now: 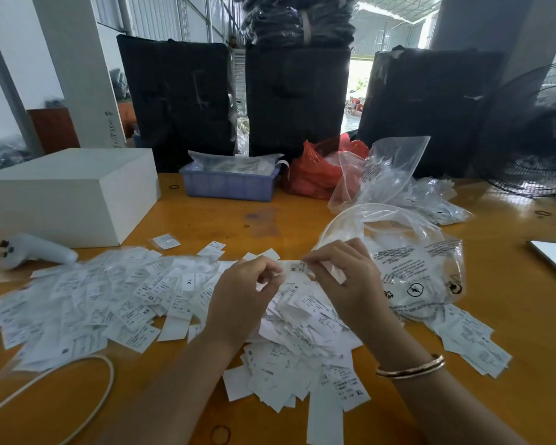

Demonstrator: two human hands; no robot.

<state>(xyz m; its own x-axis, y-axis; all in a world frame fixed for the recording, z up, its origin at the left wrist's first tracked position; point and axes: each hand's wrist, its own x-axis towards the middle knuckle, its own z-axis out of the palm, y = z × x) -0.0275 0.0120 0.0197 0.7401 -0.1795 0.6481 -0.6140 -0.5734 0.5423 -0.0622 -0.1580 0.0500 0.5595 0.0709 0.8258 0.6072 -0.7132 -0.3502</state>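
Head view: one label (293, 268) is held between the two hands, raised a little above the pile of labels (126, 300) that covers the near part of the table (270, 216).

1. Position. The label sits in the middle of the scene, just far of the pile's centre. The left hand (244, 293) is at its left end and the right hand (347, 281) at its right end.
2. Axis. The long axis of the label runs left to right, close to level. The printed face is turned up towards the camera.
3. Grip. Each hand pinches one end between thumb and forefinger. The remaining fingers are loosely curled and hold nothing. The strip looks lightly stretched between the two pinches.
4. Nearness. Both hands touch the label, so neither is nearer. For a transfer, the right hand lies just beside the clear plastic bag (414, 268), whose open mouth stands to the right and slightly far. The left hand is nearer the spread part of the pile, to the left.
5. Appearance. The label is a narrow white strip, thin and flexible, with small dark print near its middle. The print is too small to read here. Other labels in the pile show size marks such as XL, XS and L.
6. Judgement. The next move probably depends on reading the size mark. One hand must then release its end so that the other can carry the strip away along its own side.
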